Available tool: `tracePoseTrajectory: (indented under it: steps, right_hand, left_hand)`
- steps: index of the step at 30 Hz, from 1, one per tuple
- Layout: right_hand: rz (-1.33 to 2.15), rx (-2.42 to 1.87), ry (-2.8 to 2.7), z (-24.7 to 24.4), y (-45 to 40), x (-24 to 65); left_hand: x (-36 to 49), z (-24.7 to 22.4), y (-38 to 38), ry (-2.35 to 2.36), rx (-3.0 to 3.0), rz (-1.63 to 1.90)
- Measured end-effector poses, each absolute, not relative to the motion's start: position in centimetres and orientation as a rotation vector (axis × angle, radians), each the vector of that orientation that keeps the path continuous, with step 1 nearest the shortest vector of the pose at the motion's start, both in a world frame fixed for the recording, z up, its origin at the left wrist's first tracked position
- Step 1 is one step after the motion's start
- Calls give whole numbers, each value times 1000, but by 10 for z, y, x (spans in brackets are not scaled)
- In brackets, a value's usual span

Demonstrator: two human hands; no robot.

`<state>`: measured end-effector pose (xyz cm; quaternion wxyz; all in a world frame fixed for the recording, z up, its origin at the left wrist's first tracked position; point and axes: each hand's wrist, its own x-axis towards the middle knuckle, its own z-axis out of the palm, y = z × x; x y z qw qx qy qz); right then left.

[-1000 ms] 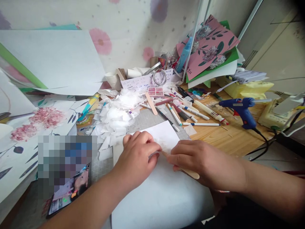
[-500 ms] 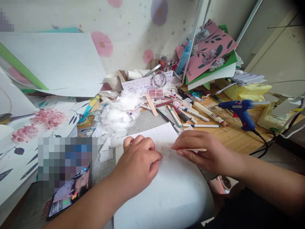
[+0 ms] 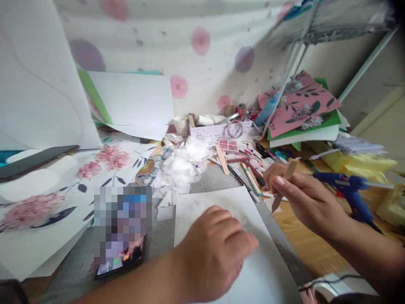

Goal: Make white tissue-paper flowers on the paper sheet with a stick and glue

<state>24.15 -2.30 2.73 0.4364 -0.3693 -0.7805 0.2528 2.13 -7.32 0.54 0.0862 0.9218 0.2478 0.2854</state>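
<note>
My left hand (image 3: 218,249) is over a white sheet of paper (image 3: 196,207) in front of me, its fingers curled and pressed together. Whatever its fingertips may hold is hidden. To the right of the sheet, my right hand (image 3: 305,196) is raised and closed on a wooden craft stick (image 3: 289,169), which is tilted with its narrow lower end pointing down. Beyond the sheet lies a heap of torn white tissue paper scraps (image 3: 182,164).
A phone (image 3: 136,253) lies left of the sheet, near a picture with pink textured flowers (image 3: 114,157). Several pens (image 3: 251,179) and another craft stick (image 3: 222,159) are scattered behind. At the right sits a blue glue gun (image 3: 354,190) with a cable.
My right hand has lifted away from the sheet to the right, and the stick has turned from level to steep. My left hand is now lower on the paper. The view has shifted left.
</note>
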Motion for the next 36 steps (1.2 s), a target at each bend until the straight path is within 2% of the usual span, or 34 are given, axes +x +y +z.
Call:
tracePoseTrajectory:
  steps: [6, 11, 15, 21, 25, 29, 32, 36]
  right_hand:
    - [520, -1055, -2421, 26, 33, 171]
    - [394, -1161, -2519, 15, 66, 106]
    - [466, -1281, -2516, 14, 79, 79]
    - [825, -1385, -2291, 43, 56, 121]
    - [1146, -1347, -2125, 55, 15, 174]
    - [1335, -1327, -1990, 46, -16, 206]
    - [1376, -1334, -1898, 32, -24, 213]
    - [1395, -1361, -1850, 19, -23, 211]
  left_hand:
    - [24, 2, -78, 655, 2857, 1137]
    - [25, 6, -84, 631, 2879, 1184]
    - [20, 11, -87, 812, 2818, 1227]
    - [9, 10, -76, 1050, 2661, 1459]
    - [4, 11, -67, 1217, 2306, 1517]
    - [7, 9, -61, 1310, 2036, 1317]
    - [13, 4, -59, 1289, 2012, 1081]
    - [19, -2, -56, 1350, 1972, 988]
